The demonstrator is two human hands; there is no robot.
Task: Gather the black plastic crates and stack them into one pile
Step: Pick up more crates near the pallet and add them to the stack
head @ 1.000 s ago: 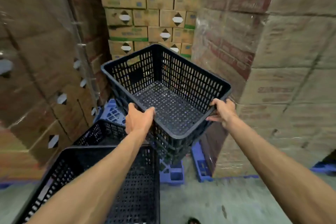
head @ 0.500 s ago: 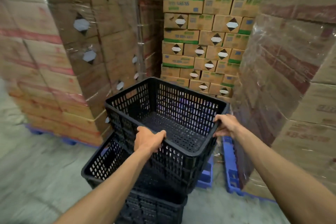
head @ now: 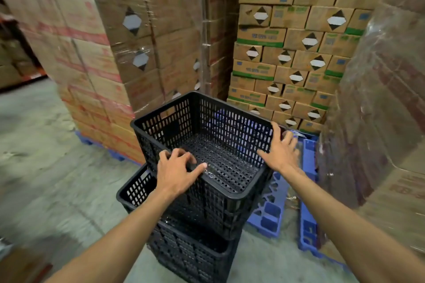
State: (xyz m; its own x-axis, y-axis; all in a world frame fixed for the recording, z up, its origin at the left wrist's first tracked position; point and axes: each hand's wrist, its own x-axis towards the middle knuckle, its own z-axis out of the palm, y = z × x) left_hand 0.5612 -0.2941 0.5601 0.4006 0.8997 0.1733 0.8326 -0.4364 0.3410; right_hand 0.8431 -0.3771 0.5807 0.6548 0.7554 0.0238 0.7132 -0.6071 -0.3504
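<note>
A black perforated plastic crate [head: 174, 122] sits skewed on top of a lower black crate [head: 135, 188] on the concrete floor, its base partly inside the lower one. My left hand [head: 177, 171] rests over the top crate's near left rim with fingers spread. At the right rim my right hand [head: 279, 147] lies flat with its fingers apart. Neither hand is wrapped around the rim. The top crate is empty.
Shrink-wrapped stacks of cardboard boxes [head: 110, 48] stand close on the left, behind and on the right [head: 379, 99]. Blue plastic pallets [head: 271, 213] lie on the floor to the right of the crates. Bare concrete floor [head: 46, 167] stretches to the left.
The top crate has come down onto the lower crate. Both hands have let go of its rim and now lie on it with fingers spread. The view has swung left.
</note>
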